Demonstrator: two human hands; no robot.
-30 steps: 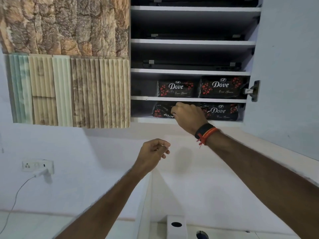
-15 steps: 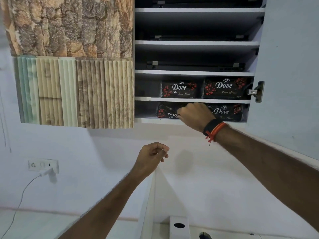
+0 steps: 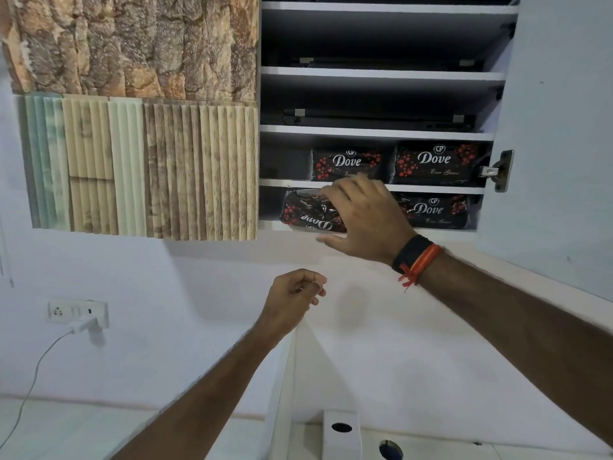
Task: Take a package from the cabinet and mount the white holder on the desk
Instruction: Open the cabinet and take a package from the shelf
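My right hand [image 3: 365, 220] grips a black Dove package [image 3: 308, 212] with red dots at the lowest shelf of the open wall cabinet [image 3: 374, 131]. The package is tilted, its label upside down, and it sticks out past the shelf's front edge. My left hand [image 3: 292, 300] hangs below it in mid-air, fingers curled, holding nothing. A white holder [image 3: 341, 436] with a round hole stands at the bottom, on the desk.
Three more Dove packages [image 3: 434, 161] lie on the two lower shelves. Flat dark items lie on the upper shelves. The cabinet door [image 3: 560, 127] stands open at the right with a metal hinge [image 3: 497, 171]. A wall socket [image 3: 78, 313] with a plugged charger is at the left.
My right hand has pulled the lower left package out of the shelf and tilted it. My left hand has barely moved.
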